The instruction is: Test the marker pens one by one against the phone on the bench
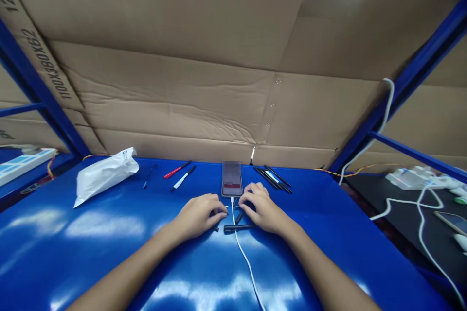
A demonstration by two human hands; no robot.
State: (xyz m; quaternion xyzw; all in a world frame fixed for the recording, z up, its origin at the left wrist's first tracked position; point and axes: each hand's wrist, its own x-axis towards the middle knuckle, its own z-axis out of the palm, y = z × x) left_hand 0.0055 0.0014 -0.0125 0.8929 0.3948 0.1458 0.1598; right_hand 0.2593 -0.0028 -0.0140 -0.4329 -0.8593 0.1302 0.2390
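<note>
My left hand (200,215) and my right hand (262,208) lie curled on the glossy blue tabletop (109,252), fingertips close together on either side of a white charging cable (238,240). The cable runs up to a smartphone (232,180), whose screen is blurred. A black marker (239,227) lies just below my fingers, with a short black piece (239,217) beside the cable. My fingers hide whatever lies directly beneath them. Farther back are a red pen (177,169), a white pen (183,178) and a bundle of black pens (273,180).
A crumpled white plastic bag (105,177) lies at the back left of the table. Blue steel shelf uprights (401,92) and cardboard sheets (164,82) stand behind it. To the right, a power strip (412,178) and white cables sit on a lower dark surface.
</note>
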